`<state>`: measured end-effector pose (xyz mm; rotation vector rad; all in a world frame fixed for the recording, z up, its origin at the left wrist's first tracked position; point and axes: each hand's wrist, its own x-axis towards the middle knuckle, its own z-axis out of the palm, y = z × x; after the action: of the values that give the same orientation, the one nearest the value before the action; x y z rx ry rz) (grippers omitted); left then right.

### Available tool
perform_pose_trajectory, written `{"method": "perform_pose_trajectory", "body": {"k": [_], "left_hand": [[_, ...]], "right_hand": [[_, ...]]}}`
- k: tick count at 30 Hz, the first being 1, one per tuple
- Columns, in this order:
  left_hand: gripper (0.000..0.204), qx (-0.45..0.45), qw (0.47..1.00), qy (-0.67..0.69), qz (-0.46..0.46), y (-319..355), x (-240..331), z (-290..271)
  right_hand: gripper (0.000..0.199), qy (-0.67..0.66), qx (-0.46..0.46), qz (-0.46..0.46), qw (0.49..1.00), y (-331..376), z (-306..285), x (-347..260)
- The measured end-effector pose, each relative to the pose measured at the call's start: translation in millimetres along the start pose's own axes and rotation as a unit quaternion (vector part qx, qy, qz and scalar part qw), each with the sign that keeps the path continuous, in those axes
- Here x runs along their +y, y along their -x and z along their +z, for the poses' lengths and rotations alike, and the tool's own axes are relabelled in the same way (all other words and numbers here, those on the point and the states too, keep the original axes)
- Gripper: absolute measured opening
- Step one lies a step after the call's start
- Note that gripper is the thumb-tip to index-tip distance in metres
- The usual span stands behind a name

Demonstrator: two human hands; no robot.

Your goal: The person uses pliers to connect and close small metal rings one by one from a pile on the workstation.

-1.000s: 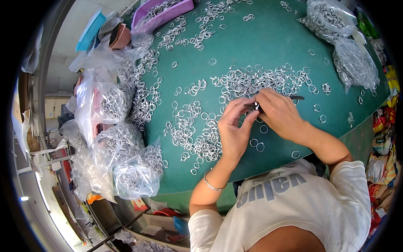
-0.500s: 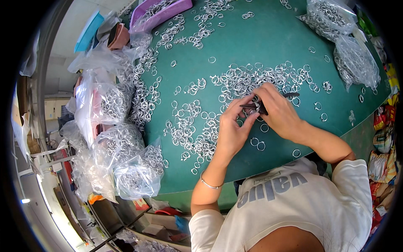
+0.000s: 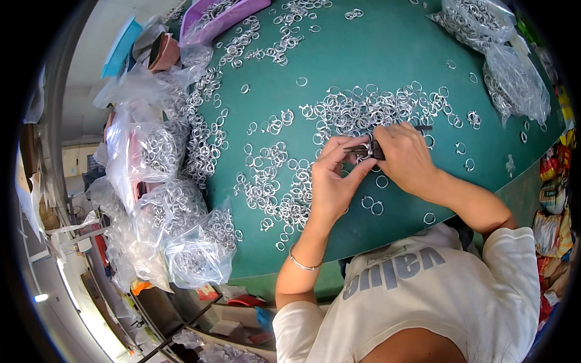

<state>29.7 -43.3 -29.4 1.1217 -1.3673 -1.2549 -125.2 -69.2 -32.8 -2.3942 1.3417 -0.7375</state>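
My right hand (image 3: pixel 404 156) is closed around a dark caliper (image 3: pixel 377 149), whose thin bar sticks out past the knuckles. Its narrow jaws point toward my left hand (image 3: pixel 334 180). Thumb and fingers of that left hand pinch a small silver ring (image 3: pixel 370 140) against the jaws; the fingertips partly hide it. Just beyond both hands spreads a loose heap of silver rings (image 3: pixel 375 107), each with a small raised setting. Another scatter of rings (image 3: pixel 296 196) lies left of my left wrist. A few single rings (image 3: pixel 372 206) rest near my right forearm.
The green tabletop (image 3: pixel 254 187) carries it all. Clear plastic bags of rings (image 3: pixel 166 206) line its left side, with a purple tray (image 3: pixel 227 21) at the far left. More filled bags (image 3: pixel 514 85) stand far right. A blue basin (image 3: pixel 121 47) tilts beyond the left edge.
The caliper has turned slightly between my hands, so its jaws and the ring show more plainly. Both hands stay in almost the same place, still closed.
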Motion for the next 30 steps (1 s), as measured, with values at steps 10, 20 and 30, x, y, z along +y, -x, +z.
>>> {"method": "perform_pose_trajectory", "body": {"k": [10, 20, 30], "left_hand": [[0.029, -0.010, 0.999, 0.039, 0.007, -3.1, -6.4, -1.1], [0.027, 0.023, 0.998, 0.046, 0.018, -2.4, -11.0, 6.2], [0.032, 0.016, 0.995, 0.041, 0.091, -1.6, -12.8, 10.6]], "right_hand": [[0.031, -0.051, 0.059, -0.032, 0.996, -3.1, 6.2, 14.5], [0.021, 0.052, 0.132, -0.074, 0.987, -3.8, 11.4, 15.5], [0.013, 0.046, 0.191, -0.105, 0.975, -2.1, 17.7, 21.7]]}}
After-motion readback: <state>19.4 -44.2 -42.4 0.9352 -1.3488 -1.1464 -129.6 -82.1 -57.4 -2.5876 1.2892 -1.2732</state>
